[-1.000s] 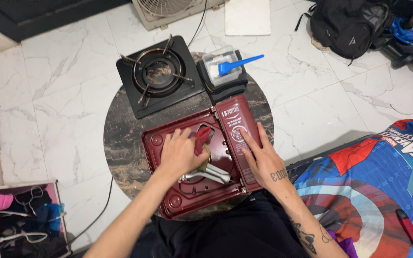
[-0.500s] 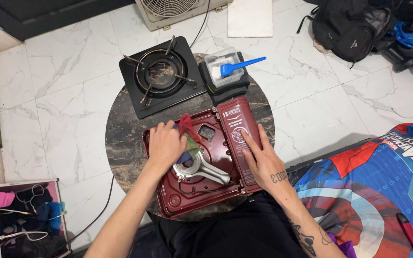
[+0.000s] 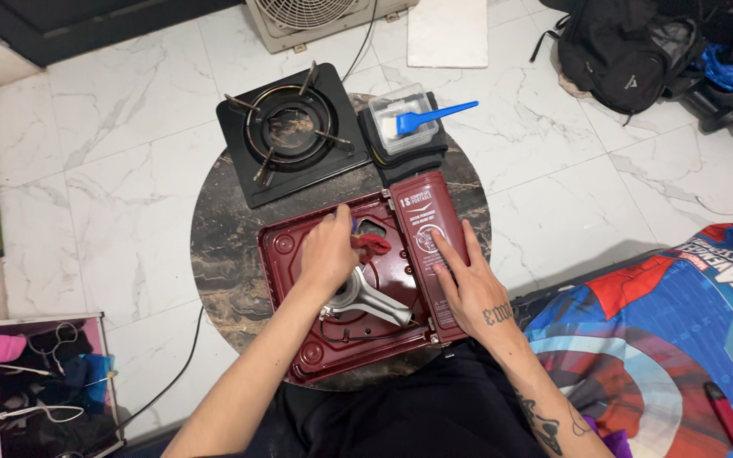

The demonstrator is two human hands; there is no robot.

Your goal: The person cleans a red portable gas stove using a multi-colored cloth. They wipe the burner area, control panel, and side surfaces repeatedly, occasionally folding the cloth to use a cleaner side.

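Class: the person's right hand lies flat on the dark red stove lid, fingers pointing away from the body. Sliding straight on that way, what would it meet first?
Probably the black pouch beyond the lid, carrying a clear plastic tub and blue brush; the right hand has only lid surface ahead until then.

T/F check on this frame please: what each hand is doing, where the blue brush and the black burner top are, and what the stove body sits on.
1. The left hand presses a red cloth onto the dark red stove body. True.
2. The right hand holds the blue brush. False: it lies flat on the stove's side cover; the brush rests on a clear container.
3. The black burner top is mounted on the red body. False: it lies apart, beyond it.
4. The stove body sits on a round dark marbled board. True.
5. A fan stands on the floor beyond the burner top. True.
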